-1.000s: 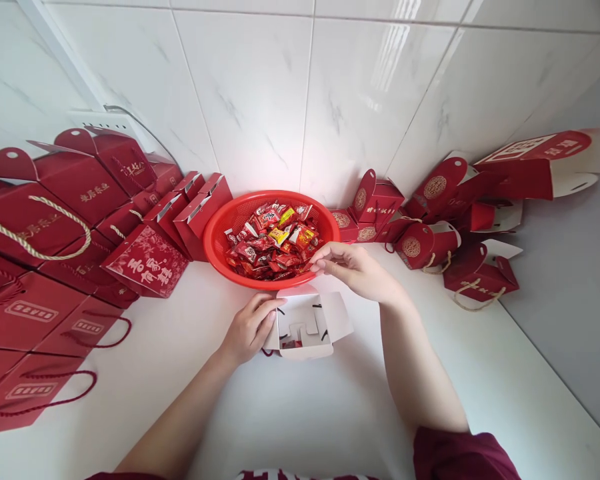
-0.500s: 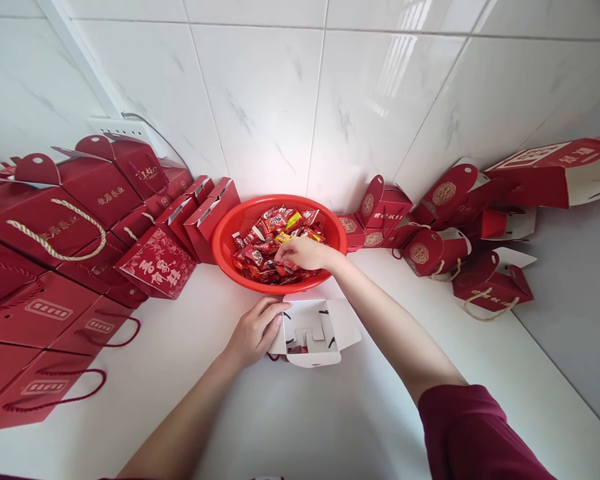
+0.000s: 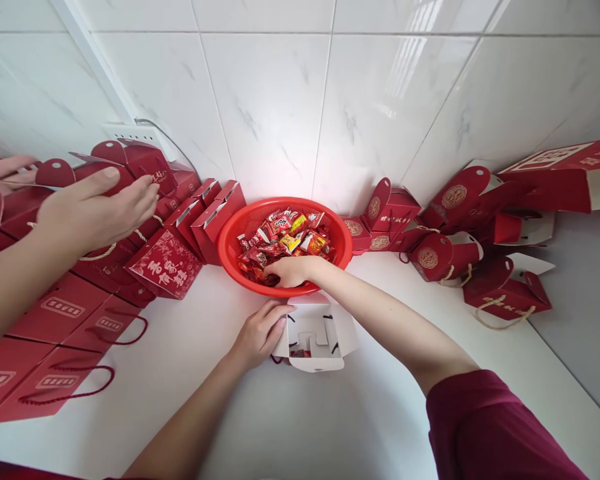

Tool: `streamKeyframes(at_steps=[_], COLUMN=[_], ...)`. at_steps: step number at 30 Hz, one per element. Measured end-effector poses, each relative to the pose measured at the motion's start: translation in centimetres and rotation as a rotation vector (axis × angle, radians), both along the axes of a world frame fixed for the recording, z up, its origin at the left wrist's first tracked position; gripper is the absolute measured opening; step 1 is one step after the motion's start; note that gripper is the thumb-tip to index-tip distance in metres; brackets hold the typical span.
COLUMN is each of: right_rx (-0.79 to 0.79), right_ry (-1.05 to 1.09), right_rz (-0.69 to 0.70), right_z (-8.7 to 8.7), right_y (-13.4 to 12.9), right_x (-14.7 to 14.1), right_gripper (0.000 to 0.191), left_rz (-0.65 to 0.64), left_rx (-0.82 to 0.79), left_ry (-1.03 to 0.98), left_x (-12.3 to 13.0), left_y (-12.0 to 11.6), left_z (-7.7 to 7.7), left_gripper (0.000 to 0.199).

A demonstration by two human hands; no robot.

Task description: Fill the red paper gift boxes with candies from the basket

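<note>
My left hand [image 3: 263,333] grips the left side of a white-lined gift box [image 3: 313,363], its thumb and fingers closed at the box's edge. The box stands open with its flaps spread, and a few small red items [image 3: 300,353] lie inside. Beyond it is a red plastic basket [image 3: 223,247] holding many wrapped candies [image 3: 285,223], mostly red with some yellow. My right hand [image 3: 290,270] reaches over the box into the basket's near side. Its fingers curl down among the candies, and the fingertips are hidden there.
Red gift boxes [image 3: 165,263] with rope handles are stacked on the left. More red boxes [image 3: 445,257] stand on the right by the tiled wall [image 3: 270,100]. Another person's hand [image 3: 95,207] extends over the left stack, with a second hand [image 3: 5,170] behind it.
My right hand has moved toward the basket's near edge and sunk deeper among the candies. Another person's hands have come in from the left. My left hand stays on the gift box.
</note>
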State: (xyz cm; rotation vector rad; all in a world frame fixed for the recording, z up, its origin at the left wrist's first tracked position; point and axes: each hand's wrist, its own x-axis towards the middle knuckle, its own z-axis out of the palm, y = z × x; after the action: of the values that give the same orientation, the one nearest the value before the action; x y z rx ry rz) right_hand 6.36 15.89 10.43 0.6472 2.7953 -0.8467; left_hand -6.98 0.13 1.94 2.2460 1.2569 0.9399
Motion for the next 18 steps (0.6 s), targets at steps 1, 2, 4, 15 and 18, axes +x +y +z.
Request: streamKeyframes(at_steps=[1, 2, 4, 15, 18], right_rx=[0.003, 0.006, 0.021, -0.024, -0.12], right_ry=[-0.014, -0.025, -0.027, 0.29, 0.407], right_rz=[-0.007, -0.016, -0.044, -0.194, -0.281], right_z=[0.0, 0.1, 0.1, -1.1, -1.0], right_y=[0.0, 0.1, 0.2, 1.6, 1.3], right_x=[0.0, 0.1, 0.3, 2.9, 4.5], right_gripper=[0.039, 0.04, 0.045, 0.012, 0.015], left_rz=[-0.002, -0.003, -0.003, 0.008, 0.019], left_rx=[-0.006, -0.013, -0.021, 0.013, 0.055], left_ry=[0.0, 0.001, 0.001, 0.002, 0.007], left_x=[0.0, 0.0, 0.0, -0.2, -0.2], left_y=[0.0, 0.0, 0.0, 0.1, 0.1], left_z=[0.0, 0.0, -0.1, -0.3, -0.3], left_gripper=[0.033, 0.033, 0.033, 0.035, 0.036])
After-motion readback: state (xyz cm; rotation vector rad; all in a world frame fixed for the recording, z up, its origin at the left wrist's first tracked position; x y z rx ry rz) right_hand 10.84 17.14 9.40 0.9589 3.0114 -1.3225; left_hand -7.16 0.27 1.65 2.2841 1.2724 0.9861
